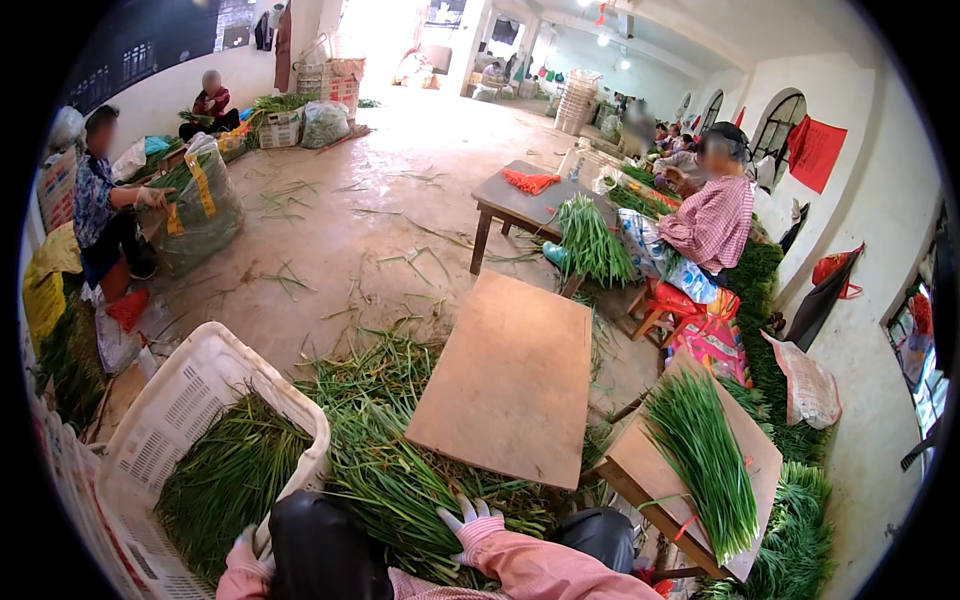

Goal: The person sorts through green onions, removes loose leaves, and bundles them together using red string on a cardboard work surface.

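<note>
Concrete floor strewn with greens; wooden table point(510, 380) bare, nothing bundled; right hand point(473, 525) spread flat on chive pile point(400, 470), left hand point(248, 552) loosely curled, empty, beside white crate point(180, 420).

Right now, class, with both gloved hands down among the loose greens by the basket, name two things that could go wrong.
1. The right hand rests on a heaped pile of greens that spills to the floor; stalks could slide off and get trodden on.
2. The left hand sits against the rim of the white basket, which stands tilted; leaning on it might tip it and dump its greens.
</note>
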A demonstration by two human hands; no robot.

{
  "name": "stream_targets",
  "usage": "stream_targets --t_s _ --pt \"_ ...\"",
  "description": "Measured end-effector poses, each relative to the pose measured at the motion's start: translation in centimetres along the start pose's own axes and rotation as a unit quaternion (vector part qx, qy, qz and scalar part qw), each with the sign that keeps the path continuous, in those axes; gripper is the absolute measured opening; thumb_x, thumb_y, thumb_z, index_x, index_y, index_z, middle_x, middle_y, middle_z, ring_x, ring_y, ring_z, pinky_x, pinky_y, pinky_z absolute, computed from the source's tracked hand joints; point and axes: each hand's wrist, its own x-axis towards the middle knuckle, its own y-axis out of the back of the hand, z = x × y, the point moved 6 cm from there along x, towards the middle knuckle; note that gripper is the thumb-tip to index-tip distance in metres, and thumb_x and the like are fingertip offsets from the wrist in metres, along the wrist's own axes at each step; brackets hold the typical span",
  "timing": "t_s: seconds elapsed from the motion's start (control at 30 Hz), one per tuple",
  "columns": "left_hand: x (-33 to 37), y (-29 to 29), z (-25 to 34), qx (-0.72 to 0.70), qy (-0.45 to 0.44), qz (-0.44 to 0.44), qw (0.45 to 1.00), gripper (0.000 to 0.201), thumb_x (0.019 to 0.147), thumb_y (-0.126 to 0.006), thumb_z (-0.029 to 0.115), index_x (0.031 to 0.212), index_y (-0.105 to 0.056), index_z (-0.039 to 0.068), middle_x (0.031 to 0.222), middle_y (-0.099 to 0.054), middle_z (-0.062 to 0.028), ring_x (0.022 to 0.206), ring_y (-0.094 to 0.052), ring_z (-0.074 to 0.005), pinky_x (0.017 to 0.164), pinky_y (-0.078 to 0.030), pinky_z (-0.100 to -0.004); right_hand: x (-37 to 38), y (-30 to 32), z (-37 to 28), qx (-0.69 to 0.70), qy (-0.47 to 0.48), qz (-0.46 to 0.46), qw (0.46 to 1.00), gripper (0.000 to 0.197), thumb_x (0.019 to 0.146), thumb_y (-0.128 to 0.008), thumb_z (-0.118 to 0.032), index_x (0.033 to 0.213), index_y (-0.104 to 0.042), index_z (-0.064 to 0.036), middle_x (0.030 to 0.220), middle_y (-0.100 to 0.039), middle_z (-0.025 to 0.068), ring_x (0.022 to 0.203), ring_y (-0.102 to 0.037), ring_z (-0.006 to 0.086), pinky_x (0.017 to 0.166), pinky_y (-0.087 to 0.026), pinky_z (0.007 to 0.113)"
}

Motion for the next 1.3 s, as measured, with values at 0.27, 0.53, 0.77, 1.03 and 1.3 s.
stream_targets --t_s 0.27,0.53,0.77,1.03,1.3 --pt "1.5 0.1 3.1 0.07 -0.042 -0.145 0.986 0.037 0.079 -0.059 0.014 0.115 -0.055 0.009 0.099 -0.063 -0.0153 0.088 -0.061 -0.0314 0.079 -0.047 -0.0371 10.8 4.2 -2.2 0.017 -0.015 -0.041 0.999 0.091 0.071 -0.069 -0.035 0.142 -0.014 -0.0254 0.146 -0.019 0.0166 0.127 -0.032 0.0373 0.096 -0.035 0.053" --pt "1.4 0.2 3.8 0.043 -0.027 -0.135 0.99 0.044 0.074 -0.065 0.017 0.116 -0.054 0.005 0.1 -0.062 -0.0168 0.094 -0.06 -0.029 0.084 -0.045 -0.0357 17.1 1.0 -3.9 0.042 -0.001 -0.074 0.996 0.086 0.07 -0.067 -0.033 0.142 -0.02 -0.0254 0.147 -0.018 0.0118 0.133 -0.022 0.0344 0.104 -0.025 0.053" --pt "1.5 0.4 4.7 -0.049 0.035 -0.171 0.983 0.046 0.076 -0.065 0.018 0.119 -0.054 0.006 0.105 -0.061 -0.0123 0.097 -0.058 -0.0216 0.086 -0.044 -0.0319 16.3 2.0 -3.2 0.068 0.005 -0.068 0.995 0.087 0.069 -0.068 -0.035 0.141 -0.021 -0.0236 0.146 -0.021 0.0124 0.133 -0.022 0.0348 0.104 -0.024 0.053" --pt "2.5 0.5 4.7 0.072 -0.078 -0.092 0.99 0.041 0.07 -0.065 0.026 0.108 -0.058 0.011 0.084 -0.062 -0.0189 0.082 -0.062 -0.0352 0.072 -0.049 -0.0421 13.6 6.9 -4.7 -0.017 -0.034 0.013 0.999 0.09 0.066 -0.07 -0.035 0.141 -0.022 -0.0226 0.147 -0.02 0.0144 0.13 -0.03 0.0336 0.096 -0.035 0.048" --pt "-2.8 8.0 0.0 0.079 -0.149 -0.012 0.986 0.042 0.07 -0.065 0.027 0.104 -0.055 0.004 0.084 -0.06 -0.018 0.075 -0.058 -0.0359 0.066 -0.048 -0.0437 3.8 16.4 -10.2 0.072 0.128 0.213 0.966 0.053 0.072 -0.068 -0.026 0.117 -0.051 -0.0034 0.108 -0.057 0.0208 0.1 -0.055 0.0353 0.087 -0.045 0.041"
